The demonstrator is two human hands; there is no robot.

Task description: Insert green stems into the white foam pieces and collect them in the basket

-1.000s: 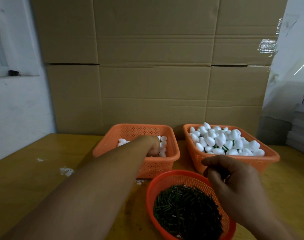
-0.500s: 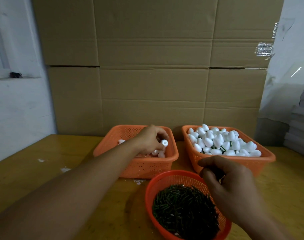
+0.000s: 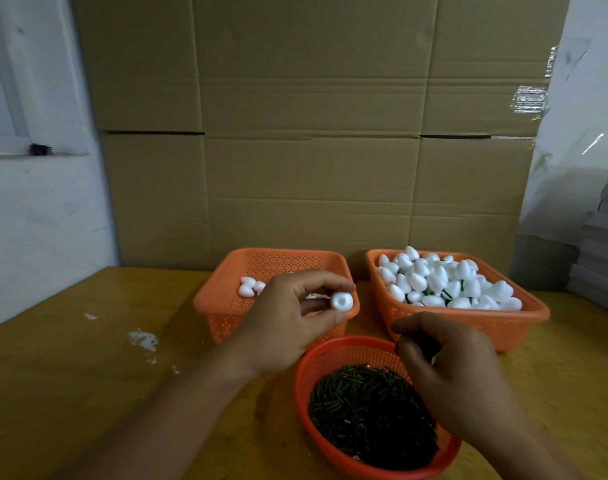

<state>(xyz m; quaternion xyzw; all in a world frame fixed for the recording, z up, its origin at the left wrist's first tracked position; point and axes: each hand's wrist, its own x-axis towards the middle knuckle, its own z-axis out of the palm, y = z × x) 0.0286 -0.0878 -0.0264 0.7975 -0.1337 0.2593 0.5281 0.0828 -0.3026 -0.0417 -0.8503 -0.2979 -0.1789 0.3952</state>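
Note:
My left hand (image 3: 288,323) pinches one white foam piece (image 3: 342,302) between thumb and fingertips, above the near rim of the left orange basket (image 3: 222,299). A few loose foam pieces (image 3: 248,287) lie in that basket. The right orange basket (image 3: 468,329) is heaped with foam pieces (image 3: 444,282), green stems showing between them. Over the right side of the round orange basket (image 3: 304,375) of green stems (image 3: 364,407), my right hand (image 3: 458,375) has its fingers curled in a pinch, seemingly on a stem that the hand mostly hides.
A wall of cardboard boxes (image 3: 313,168) stands right behind the baskets. White foam crumbs (image 3: 143,341) lie on the wooden table (image 3: 70,375) to the left. Stacked grey boards (image 3: 604,258) rise at the far right edge.
My left hand has come out of the left basket with a foam piece and drawn back toward my right hand. The right hand has stayed over the stem basket.

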